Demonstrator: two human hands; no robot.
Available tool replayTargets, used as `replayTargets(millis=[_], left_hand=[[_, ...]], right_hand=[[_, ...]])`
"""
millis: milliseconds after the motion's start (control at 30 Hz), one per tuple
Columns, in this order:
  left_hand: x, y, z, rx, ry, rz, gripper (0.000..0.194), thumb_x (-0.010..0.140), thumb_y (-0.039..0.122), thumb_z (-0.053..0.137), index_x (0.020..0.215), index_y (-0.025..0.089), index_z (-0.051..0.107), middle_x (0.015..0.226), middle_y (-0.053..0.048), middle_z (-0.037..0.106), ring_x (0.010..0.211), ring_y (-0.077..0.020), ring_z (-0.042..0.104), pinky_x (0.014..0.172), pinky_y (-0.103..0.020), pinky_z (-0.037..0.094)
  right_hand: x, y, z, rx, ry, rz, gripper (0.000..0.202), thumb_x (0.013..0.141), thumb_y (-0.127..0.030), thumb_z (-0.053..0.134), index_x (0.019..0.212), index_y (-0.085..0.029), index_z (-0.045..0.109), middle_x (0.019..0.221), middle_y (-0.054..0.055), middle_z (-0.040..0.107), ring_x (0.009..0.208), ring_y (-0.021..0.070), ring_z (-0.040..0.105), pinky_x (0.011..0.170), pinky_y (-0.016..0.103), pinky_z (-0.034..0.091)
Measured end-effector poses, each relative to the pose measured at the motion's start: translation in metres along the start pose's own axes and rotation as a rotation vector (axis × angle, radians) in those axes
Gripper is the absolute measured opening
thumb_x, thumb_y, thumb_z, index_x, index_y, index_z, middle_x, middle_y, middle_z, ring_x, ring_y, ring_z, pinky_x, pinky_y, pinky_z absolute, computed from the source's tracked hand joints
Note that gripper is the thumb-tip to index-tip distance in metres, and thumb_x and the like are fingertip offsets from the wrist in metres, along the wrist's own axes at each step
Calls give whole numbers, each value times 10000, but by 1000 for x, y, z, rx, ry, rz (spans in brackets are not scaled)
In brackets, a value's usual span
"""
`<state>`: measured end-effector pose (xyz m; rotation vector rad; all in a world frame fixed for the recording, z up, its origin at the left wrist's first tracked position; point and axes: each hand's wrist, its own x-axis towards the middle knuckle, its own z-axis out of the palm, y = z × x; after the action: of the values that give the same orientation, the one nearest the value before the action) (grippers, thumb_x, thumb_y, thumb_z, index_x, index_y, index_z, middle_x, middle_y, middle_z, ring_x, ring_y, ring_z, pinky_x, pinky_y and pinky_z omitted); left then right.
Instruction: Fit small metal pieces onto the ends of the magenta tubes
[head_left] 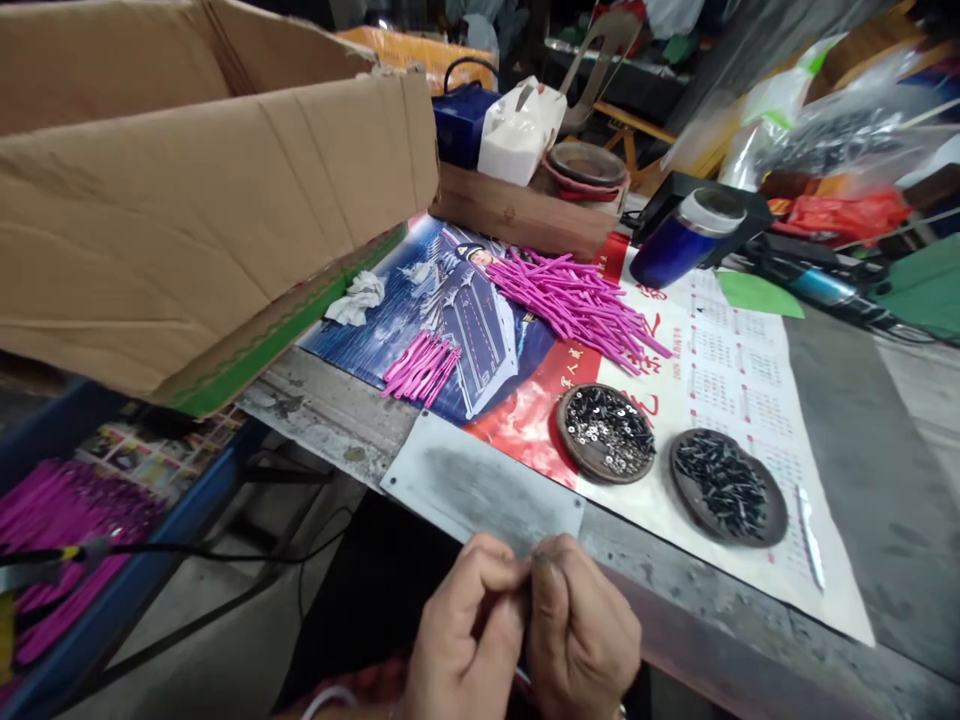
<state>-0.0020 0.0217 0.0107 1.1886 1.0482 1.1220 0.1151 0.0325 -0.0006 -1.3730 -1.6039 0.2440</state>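
Observation:
My left hand (472,620) and my right hand (577,625) meet at the fingertips just off the table's near edge. Both are closed in a pinch, and whatever sits between the fingers is too hidden to make out. Right beyond them lies a grey metal plate (480,480) with a dark worn patch. One round dish (568,450) holds small washers and dark bits; a second round dish (776,520) is filled with black pieces. A small bunch of pink strips (422,367) and a larger heap of pink strips (577,305) rest on the poster.
A big cardboard box (225,210) takes up the left. Below it, a blue bin (202,490) holds more pink strips. A blue cup (671,250), a white pen (810,538) and a crumpled tissue (358,299) lie about the poster (750,380). A black cable (225,553) crosses at left.

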Motion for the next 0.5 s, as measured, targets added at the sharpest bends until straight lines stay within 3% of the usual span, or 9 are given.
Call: replayTargets(millis=[133, 233, 300, 433, 500], left_hand=[[-4, -2, 0, -8, -18, -32, 140, 1019, 180, 513, 939, 220, 621, 895, -9, 601, 821, -141, 618, 778, -194, 527], [-5, -2, 1, -29, 23, 6, 145, 1005, 154, 529, 939, 227, 636, 896, -4, 602, 801, -133, 614, 756, -185, 522], [-5, -1, 0, -42, 44, 18, 151, 1003, 148, 534, 972, 238, 651, 898, -4, 599, 796, -133, 614, 744, -191, 523], [-6, 5, -2, -48, 17, 1, 169, 1010, 154, 526, 1015, 241, 670, 906, -16, 607, 825, -152, 635, 765, -222, 533], [-5, 9, -2, -44, 0, -35, 148, 1006, 168, 538, 975, 225, 672, 884, -15, 605, 797, -147, 627, 740, -218, 528]], right_hand=[[2, 2, -2, -15, 51, -19, 273, 1068, -293, 466, 824, -202, 548, 735, 6, 578, 648, 121, 558, 628, 237, 443], [4, -2, -5, 172, -78, 113, 400, 1092, -289, 371, 721, -211, 499, 604, -34, 496, 512, 97, 475, 513, 215, 377], [4, -7, -7, 318, -180, 217, 423, 1095, -325, 341, 713, -213, 486, 605, -32, 507, 508, 98, 494, 497, 205, 389], [6, -11, -10, 292, -202, 175, 409, 1059, -393, 441, 710, -203, 537, 616, -19, 534, 513, 102, 500, 485, 212, 374], [9, -6, -14, 337, -278, 267, 547, 1080, -424, 368, 600, -196, 501, 517, -29, 461, 446, 93, 433, 444, 217, 325]])
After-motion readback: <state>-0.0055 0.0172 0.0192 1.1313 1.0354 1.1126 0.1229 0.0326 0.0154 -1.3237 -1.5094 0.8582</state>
